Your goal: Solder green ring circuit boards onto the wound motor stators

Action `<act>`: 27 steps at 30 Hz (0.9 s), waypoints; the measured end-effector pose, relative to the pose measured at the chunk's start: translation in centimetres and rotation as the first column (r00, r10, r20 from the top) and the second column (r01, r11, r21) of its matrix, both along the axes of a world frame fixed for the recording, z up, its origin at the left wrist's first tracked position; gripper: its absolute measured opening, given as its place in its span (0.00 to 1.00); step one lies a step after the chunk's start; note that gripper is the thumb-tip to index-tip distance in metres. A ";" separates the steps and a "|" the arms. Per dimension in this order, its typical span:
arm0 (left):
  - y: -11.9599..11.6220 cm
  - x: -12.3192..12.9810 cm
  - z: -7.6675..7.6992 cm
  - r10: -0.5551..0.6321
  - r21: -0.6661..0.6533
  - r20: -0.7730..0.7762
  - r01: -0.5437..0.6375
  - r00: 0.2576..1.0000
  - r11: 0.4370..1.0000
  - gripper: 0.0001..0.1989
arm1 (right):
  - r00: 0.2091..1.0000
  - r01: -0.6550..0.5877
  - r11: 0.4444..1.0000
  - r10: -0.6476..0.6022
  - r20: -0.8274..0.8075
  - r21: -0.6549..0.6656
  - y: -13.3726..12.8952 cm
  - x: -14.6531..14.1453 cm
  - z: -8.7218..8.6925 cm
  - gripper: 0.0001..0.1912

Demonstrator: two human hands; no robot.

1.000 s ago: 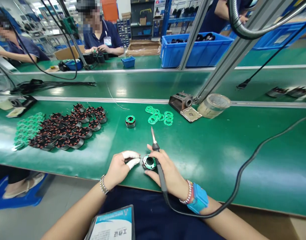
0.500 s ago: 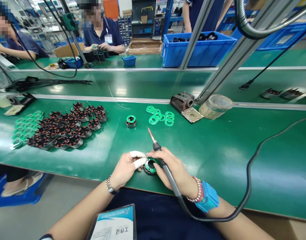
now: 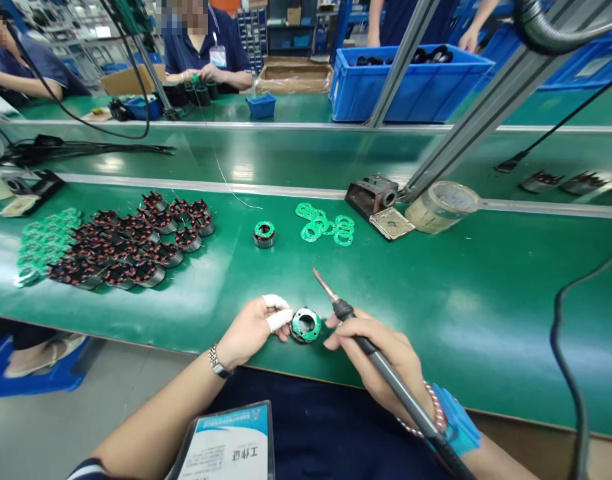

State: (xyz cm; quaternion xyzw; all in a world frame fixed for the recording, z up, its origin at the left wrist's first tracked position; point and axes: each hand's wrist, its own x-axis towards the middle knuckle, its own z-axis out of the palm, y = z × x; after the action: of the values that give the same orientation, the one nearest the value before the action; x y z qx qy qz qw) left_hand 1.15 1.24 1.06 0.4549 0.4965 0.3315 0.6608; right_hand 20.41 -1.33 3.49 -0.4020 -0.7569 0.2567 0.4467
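Note:
My left hand (image 3: 259,327), with white covers on the thumb and a finger, grips the left edge of a motor stator (image 3: 306,325) near the bench's front edge. A green ring-shaped circuit board lies on top of this stator. My right hand (image 3: 379,350) is closed around a soldering iron (image 3: 369,343), its tip pointing up and away to the left, clear of the stator. Beyond my hands stands another stator (image 3: 264,235) topped with a green ring board. Loose green ring boards (image 3: 313,230) lie to its right.
Many stators (image 3: 131,243) crowd the left of the green bench (image 3: 416,300), beside stacked green boards (image 3: 49,243). At the back right are an iron stand (image 3: 371,195), a sponge (image 3: 392,224) and a round tub (image 3: 442,207). Co-workers sit or stand beyond, near a blue crate (image 3: 406,90).
My right hand has let go of the stator and moved right with the soldering iron. The left hand stays at the stator. The camera view has shifted slightly.

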 end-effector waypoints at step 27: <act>-0.2 0.1 -0.2 -0.011 0.028 -0.047 0.013 0.999 1.000 0.08 | 0.999 -0.047 0.998 0.046 0.013 0.037 -0.3 1.2 1.0 0.11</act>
State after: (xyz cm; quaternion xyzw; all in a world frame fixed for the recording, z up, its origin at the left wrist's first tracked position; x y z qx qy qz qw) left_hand 1.29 1.08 0.84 0.4750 0.5043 0.3238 0.6443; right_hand 21.59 -1.63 4.54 -0.3775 -0.7734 0.2503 0.4435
